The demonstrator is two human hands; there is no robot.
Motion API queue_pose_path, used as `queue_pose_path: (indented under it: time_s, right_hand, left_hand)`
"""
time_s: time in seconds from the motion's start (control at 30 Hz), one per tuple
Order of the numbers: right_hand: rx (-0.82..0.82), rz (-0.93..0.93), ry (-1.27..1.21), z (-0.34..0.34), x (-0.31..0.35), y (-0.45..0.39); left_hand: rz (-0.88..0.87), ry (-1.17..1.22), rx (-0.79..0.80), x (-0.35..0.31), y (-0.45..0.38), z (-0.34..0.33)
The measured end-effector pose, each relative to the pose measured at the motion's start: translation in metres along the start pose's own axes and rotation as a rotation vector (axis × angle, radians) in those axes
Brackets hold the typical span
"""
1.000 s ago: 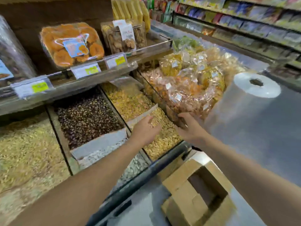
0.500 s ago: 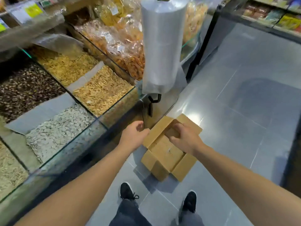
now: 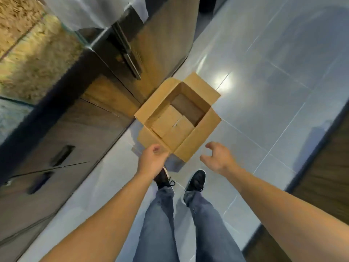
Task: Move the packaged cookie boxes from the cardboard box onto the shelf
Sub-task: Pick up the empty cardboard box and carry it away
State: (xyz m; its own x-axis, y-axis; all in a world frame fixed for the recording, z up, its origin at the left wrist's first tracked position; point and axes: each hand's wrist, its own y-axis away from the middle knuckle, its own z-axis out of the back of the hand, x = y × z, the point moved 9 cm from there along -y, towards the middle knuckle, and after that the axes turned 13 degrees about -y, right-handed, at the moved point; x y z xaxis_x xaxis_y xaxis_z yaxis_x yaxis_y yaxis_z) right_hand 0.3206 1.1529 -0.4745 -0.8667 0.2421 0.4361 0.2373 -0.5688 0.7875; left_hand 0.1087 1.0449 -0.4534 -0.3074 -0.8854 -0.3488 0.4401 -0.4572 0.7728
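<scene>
I'm seeing the cardboard box (image 3: 177,118) sitting open on the tiled floor (image 3: 273,82), flaps spread, brown flat packs lying inside. My left hand (image 3: 152,160) is curling at the near flap's corner; whether it grips, I cannot tell. My right hand (image 3: 219,157) is hovering beside it, fingers apart, holding nothing.

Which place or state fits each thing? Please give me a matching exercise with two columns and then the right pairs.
1. brown cardboard box
2. left hand
3. right hand
4. black shoes

A. open, beside the box, touching nothing
B. flaps open, on the grey tiled floor
C. at the box's near flap
D. on the floor, below the hands

Pairs: 1-B, 2-C, 3-A, 4-D
</scene>
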Motion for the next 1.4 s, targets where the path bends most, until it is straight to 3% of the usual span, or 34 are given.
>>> queue_pose_path:
  time_s: [0.33, 0.5, 0.67, 0.8, 1.0, 1.23, 1.4]
  right_hand:
    - [0.052, -0.179, -0.216, -0.128, -0.107, -0.191]
    - [0.066, -0.391, -0.579, -0.202, -0.142, -0.276]
    - [-0.042, -0.492, -0.883, -0.254, -0.175, -0.348]
    - [-0.061, -0.476, -0.886, -0.273, -0.185, -0.379]
    - [-0.157, -0.423, -0.991, -0.243, -0.189, -0.358]
    - [-0.301, -0.392, -1.071, -0.134, -0.164, -0.205]
    - [-0.388, -0.359, -1.158, -0.040, -0.127, -0.077]
  left_hand:
    - [0.218, 0.074, 0.063, 0.120, -0.184, -0.127]
    - [0.292, 0.113, 0.080, 0.176, -0.274, -0.174]
    - [0.452, 0.353, 0.067, 0.209, -0.354, -0.211]
    - [0.426, 0.397, 0.078, 0.212, -0.394, -0.235]
    - [0.347, 0.535, 0.118, 0.174, -0.367, -0.238]
    - [0.323, 0.528, 0.197, 0.087, -0.217, -0.194]
    - [0.177, 0.551, 0.289, -0.006, -0.099, -0.144]
